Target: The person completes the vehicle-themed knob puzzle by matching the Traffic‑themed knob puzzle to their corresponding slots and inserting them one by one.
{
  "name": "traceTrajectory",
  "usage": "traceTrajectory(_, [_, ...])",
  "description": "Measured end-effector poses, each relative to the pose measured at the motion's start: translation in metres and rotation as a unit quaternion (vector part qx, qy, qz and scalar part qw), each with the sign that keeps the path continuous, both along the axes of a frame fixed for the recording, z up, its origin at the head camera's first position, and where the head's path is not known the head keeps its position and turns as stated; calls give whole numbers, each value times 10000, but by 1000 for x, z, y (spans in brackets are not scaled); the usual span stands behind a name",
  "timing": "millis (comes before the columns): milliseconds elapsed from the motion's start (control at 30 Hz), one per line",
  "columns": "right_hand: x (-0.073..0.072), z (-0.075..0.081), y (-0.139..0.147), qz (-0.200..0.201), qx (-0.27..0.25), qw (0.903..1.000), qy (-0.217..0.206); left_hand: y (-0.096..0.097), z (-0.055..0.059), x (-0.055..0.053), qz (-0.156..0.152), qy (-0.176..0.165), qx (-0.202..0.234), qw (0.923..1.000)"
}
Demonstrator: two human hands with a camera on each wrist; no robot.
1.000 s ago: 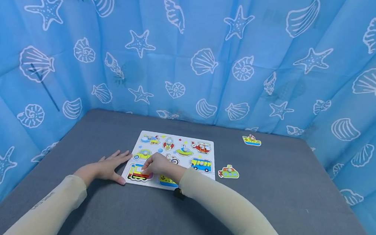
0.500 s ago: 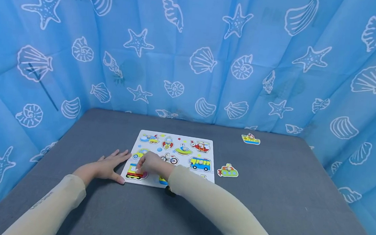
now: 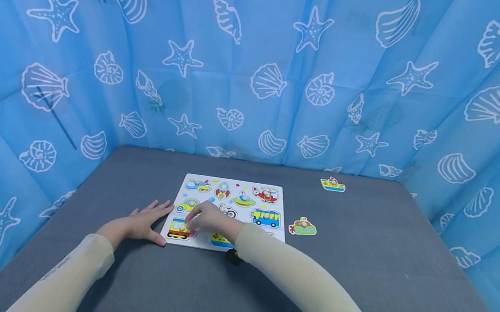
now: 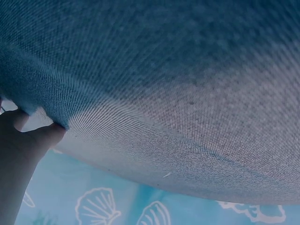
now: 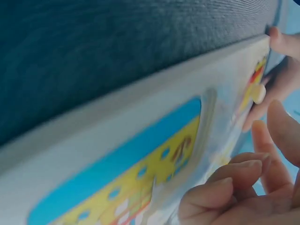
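Observation:
A white knob puzzle board (image 3: 201, 241) with vehicle pictures lies on the grey table. My left hand (image 3: 140, 222) rests at its left edge, fingers spread and thumb at the near corner. Over the lower left of the board is my right hand (image 3: 211, 217), close by the red and yellow train piece (image 3: 176, 230) in its slot. In the right wrist view, thumb and index finger stand apart, the other fingers are bent, and the train's wooden knob (image 5: 258, 93) is free of them. A yellow and blue ship picture (image 3: 221, 241) shows partly under the right wrist.
To the right of the board lie a green submarine piece (image 3: 304, 226) and, farther back, a yellow ship piece (image 3: 333, 184). Bus (image 3: 267, 218), helicopter (image 3: 266, 194) and several other pieces sit in the board. A blue seashell curtain (image 3: 254, 102) closes off the back and sides.
My right fingers have come off the train piece's knob and drawn slightly up and to the right, after shifting left with it. The left hand has stayed at the board's edge.

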State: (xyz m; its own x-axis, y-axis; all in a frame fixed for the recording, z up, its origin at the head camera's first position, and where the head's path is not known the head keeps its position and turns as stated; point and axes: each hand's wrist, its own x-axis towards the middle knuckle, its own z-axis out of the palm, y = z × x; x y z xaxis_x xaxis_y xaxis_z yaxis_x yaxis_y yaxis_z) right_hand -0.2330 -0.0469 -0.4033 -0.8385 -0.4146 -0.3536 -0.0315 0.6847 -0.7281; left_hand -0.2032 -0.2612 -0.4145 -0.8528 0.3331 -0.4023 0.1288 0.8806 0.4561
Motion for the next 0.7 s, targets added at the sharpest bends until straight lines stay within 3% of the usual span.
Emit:
traceTrajectory(267, [1, 7, 36, -57, -156, 9999, -6, 5, 4, 3, 127, 39, -265, 9996])
traceTrajectory(600, [0, 18, 84, -116, -369, 9992, 128, -1, -7, -2, 129, 47, 4, 9999])
traceTrajectory(700, [0, 21, 96, -177, -370, 9990, 188, 0, -5, -1, 152, 67, -16, 9999])
